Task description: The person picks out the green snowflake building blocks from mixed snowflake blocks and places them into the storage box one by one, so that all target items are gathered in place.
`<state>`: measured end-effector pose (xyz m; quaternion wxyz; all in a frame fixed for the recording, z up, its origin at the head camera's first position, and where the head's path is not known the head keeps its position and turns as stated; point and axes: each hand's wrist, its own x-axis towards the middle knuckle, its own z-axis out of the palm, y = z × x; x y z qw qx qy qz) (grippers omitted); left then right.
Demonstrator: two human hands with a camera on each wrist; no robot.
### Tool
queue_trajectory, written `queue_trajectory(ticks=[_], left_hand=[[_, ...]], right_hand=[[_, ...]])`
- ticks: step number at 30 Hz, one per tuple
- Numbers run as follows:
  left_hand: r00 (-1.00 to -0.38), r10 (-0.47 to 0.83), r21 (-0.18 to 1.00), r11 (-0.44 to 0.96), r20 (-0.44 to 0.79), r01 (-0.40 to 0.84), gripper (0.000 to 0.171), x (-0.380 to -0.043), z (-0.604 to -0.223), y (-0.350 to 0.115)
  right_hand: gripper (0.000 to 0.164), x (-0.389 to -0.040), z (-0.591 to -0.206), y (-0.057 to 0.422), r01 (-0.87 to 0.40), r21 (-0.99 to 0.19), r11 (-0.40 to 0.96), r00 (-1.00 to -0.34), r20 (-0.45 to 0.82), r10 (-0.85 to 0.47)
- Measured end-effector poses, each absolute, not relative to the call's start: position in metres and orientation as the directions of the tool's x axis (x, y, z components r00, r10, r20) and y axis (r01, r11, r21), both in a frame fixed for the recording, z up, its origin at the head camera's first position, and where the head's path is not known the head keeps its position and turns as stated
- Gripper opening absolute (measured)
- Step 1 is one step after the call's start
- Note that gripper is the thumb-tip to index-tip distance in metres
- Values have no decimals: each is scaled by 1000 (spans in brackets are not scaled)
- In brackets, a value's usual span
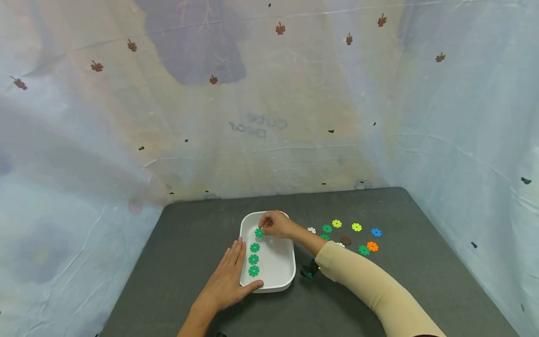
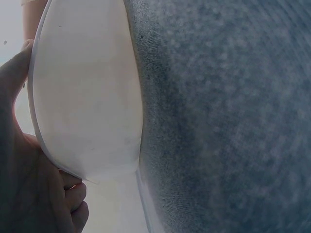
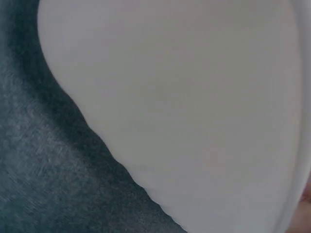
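Note:
A white rectangular tray [image 1: 275,267] stands on the dark table. My left hand [image 1: 227,278] rests on it, fingers straight along the left rim and thumb spread over the near corner. In the left wrist view, the thumb [image 2: 18,68] and fingers lie at the rim of the tray. Over the far part of the tray, my right hand [image 1: 276,224] pinches a green notched disc [image 1: 258,233] at its edge. Below that disc, more green notched discs [image 1: 253,259] lie in a column along the tray's left side. The right wrist view shows mostly the tray's outer wall [image 3: 170,107].
Right of the tray are scattered notched discs: green, yellow [image 1: 356,227], blue [image 1: 376,232], orange [image 1: 372,246], brown [image 1: 346,240] and white [image 1: 311,230]. My right forearm crosses in front of some. A dark object [image 1: 309,270] sits beneath the sleeve. A patterned curtain [image 1: 269,168] hangs behind the table.

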<state>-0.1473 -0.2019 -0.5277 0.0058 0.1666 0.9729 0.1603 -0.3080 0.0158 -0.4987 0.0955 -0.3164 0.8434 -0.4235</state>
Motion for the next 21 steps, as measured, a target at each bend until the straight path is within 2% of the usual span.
queue_trajectory(ticks=[8, 14, 21], left_hand=[[-943, 329, 313, 891, 56, 329, 119, -148, -529, -203], [-944, 325, 319, 890, 56, 326, 120, -148, -530, -203], [-945, 325, 318, 891, 50, 323, 120, -149, -531, -203]], right_hand=[[12, -316, -511, 5, -446, -737, 508, -794, 64, -604], [13, -321, -522, -4, -382, -765, 518, -812, 10, -584], [12, -317, -517, -7, -357, -769, 530, -822, -10, -569]])
